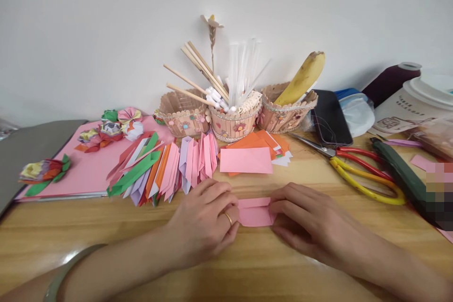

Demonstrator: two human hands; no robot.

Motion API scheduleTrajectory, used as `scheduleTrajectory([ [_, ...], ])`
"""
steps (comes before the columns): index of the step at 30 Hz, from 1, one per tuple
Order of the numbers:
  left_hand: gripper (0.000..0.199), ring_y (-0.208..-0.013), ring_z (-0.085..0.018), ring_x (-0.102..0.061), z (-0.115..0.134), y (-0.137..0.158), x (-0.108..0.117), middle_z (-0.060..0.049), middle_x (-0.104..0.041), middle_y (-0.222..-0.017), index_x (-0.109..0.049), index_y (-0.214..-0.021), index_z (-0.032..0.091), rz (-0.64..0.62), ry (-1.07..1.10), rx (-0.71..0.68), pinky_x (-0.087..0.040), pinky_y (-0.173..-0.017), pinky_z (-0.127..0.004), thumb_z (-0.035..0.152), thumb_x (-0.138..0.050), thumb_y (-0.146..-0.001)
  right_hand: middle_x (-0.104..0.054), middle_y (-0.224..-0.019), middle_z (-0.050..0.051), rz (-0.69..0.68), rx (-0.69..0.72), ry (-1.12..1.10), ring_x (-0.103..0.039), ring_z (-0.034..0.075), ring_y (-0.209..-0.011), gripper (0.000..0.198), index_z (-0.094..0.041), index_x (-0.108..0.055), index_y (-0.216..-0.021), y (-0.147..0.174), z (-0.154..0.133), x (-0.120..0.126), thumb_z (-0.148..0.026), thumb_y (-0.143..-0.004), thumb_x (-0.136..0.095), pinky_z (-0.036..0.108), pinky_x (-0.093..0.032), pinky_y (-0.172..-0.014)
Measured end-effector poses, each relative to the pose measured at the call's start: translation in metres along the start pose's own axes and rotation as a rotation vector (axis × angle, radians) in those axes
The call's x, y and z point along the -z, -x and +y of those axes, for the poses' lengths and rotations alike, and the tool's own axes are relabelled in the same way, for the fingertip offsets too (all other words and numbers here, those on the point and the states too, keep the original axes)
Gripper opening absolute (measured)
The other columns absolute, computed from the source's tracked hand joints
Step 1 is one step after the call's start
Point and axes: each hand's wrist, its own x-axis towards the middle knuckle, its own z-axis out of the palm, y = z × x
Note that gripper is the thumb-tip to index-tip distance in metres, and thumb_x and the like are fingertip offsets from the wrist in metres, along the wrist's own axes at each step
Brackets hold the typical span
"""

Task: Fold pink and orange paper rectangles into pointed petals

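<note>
Between my two hands a small pink paper lies on the wooden table, its far edge folded over in a strip. My left hand, with a ring on one finger, grips the paper's left end with curled fingers. At the right end my right hand pinches the same paper, its fingertips partly hidden. Just beyond it rests a flat pink paper rectangle on top of orange paper sheets. Left of these stands a row of folded paper strips in pink, green, orange, purple and white.
Scissors with red and yellow handles lie at right beside a dark green tool. Behind are decorated wooden baskets, a banana, a phone and a white cup. Paper flowers sit on a pink sheet at left.
</note>
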Motion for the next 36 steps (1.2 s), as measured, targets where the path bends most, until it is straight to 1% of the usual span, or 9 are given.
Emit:
scheduleTrajectory([
  [5, 0.014, -0.085, -0.020, -0.056, 0.001, 0.000, -0.001, -0.003, -0.066, -0.079, -0.060, -0.076, 0.014, 0.055, 0.062, 0.078, -0.045, -0.075, -0.033, 0.011, -0.051, -0.086, -0.061, -0.092, 0.007, 0.018, 0.009, 0.012, -0.056, 0.019, -0.081, 0.012, -0.017, -0.059, -0.091, 0.000, 0.001, -0.002, -0.017, -0.091, -0.047, 0.033, -0.047, -0.070],
  [8, 0.012, -0.086, -0.021, -0.056, 0.002, 0.000, 0.000, -0.003, -0.065, -0.081, -0.059, -0.074, 0.016, 0.027, 0.132, 0.156, -0.045, -0.075, -0.034, 0.012, -0.052, -0.084, -0.061, -0.089, 0.006, 0.033, -0.012, 0.002, -0.056, 0.018, -0.078, 0.016, -0.018, -0.060, -0.090, 0.000, 0.001, -0.005, -0.018, -0.093, -0.044, 0.031, -0.047, -0.068],
  [11, 0.008, -0.087, -0.022, -0.055, 0.003, 0.000, 0.002, -0.003, -0.065, -0.083, -0.058, -0.074, 0.016, 0.001, 0.200, 0.226, -0.045, -0.077, -0.036, 0.011, -0.055, -0.081, -0.061, -0.085, 0.005, 0.049, -0.069, -0.054, -0.056, 0.017, -0.077, 0.016, -0.019, -0.060, -0.087, 0.000, 0.001, -0.008, -0.018, -0.093, -0.045, 0.030, -0.047, -0.067],
  [15, 0.007, -0.092, -0.022, -0.053, 0.003, 0.000, 0.003, -0.002, -0.065, -0.083, -0.059, -0.077, 0.016, -0.012, 0.281, 0.290, -0.044, -0.081, -0.037, 0.010, -0.061, -0.078, -0.061, -0.086, 0.004, 0.065, -0.150, -0.126, -0.058, 0.016, -0.079, 0.014, -0.020, -0.060, -0.086, 0.000, 0.001, -0.011, -0.018, -0.092, -0.047, 0.030, -0.048, -0.069],
  [18, 0.008, -0.095, -0.021, -0.052, 0.003, 0.001, 0.003, -0.001, -0.065, -0.084, -0.060, -0.076, 0.017, -0.010, 0.325, 0.332, -0.042, -0.085, -0.037, 0.012, -0.065, -0.078, -0.060, -0.088, 0.004, 0.077, -0.176, -0.145, -0.059, 0.016, -0.080, 0.015, -0.020, -0.060, -0.086, 0.000, 0.001, -0.013, -0.016, -0.092, -0.046, 0.029, -0.049, -0.071],
  [22, 0.006, -0.092, -0.020, -0.052, 0.007, 0.001, 0.002, 0.000, -0.065, -0.085, -0.061, -0.078, 0.018, -0.031, 0.340, 0.402, -0.041, -0.083, -0.037, 0.014, -0.062, -0.082, -0.057, -0.091, 0.006, 0.098, -0.203, -0.140, -0.059, 0.016, -0.080, 0.017, -0.020, -0.059, -0.086, -0.001, 0.001, -0.015, -0.016, -0.092, -0.044, 0.029, -0.050, -0.070],
  [25, 0.006, -0.090, -0.020, -0.052, 0.009, 0.000, 0.002, -0.001, -0.064, -0.084, -0.060, -0.077, 0.016, -0.056, 0.334, 0.442, -0.040, -0.081, -0.039, 0.014, -0.060, -0.082, -0.056, -0.090, 0.005, 0.107, -0.221, -0.148, -0.059, 0.016, -0.080, 0.016, -0.020, -0.057, -0.084, -0.003, 0.000, -0.015, -0.016, -0.092, -0.043, 0.028, -0.050, -0.070],
  [31, 0.006, -0.090, -0.022, -0.051, 0.009, -0.002, 0.000, -0.003, -0.062, -0.083, -0.059, -0.077, 0.015, -0.081, 0.321, 0.443, -0.039, -0.080, -0.041, 0.013, -0.057, -0.082, -0.055, -0.087, 0.005, 0.088, -0.235, -0.144, -0.058, 0.015, -0.076, 0.018, -0.020, -0.054, -0.081, -0.006, -0.001, -0.014, -0.017, -0.093, -0.041, 0.028, -0.050, -0.067],
  [36, 0.010, -0.092, -0.022, -0.051, 0.008, -0.004, 0.002, -0.002, -0.063, -0.080, -0.059, -0.074, 0.016, -0.077, 0.335, 0.424, -0.040, -0.081, -0.040, 0.010, -0.054, -0.081, -0.056, -0.084, 0.004, 0.051, -0.141, -0.024, -0.057, 0.015, -0.068, 0.021, -0.019, -0.053, -0.080, -0.004, 0.000, -0.014, -0.023, -0.095, -0.039, 0.026, -0.047, -0.059],
])
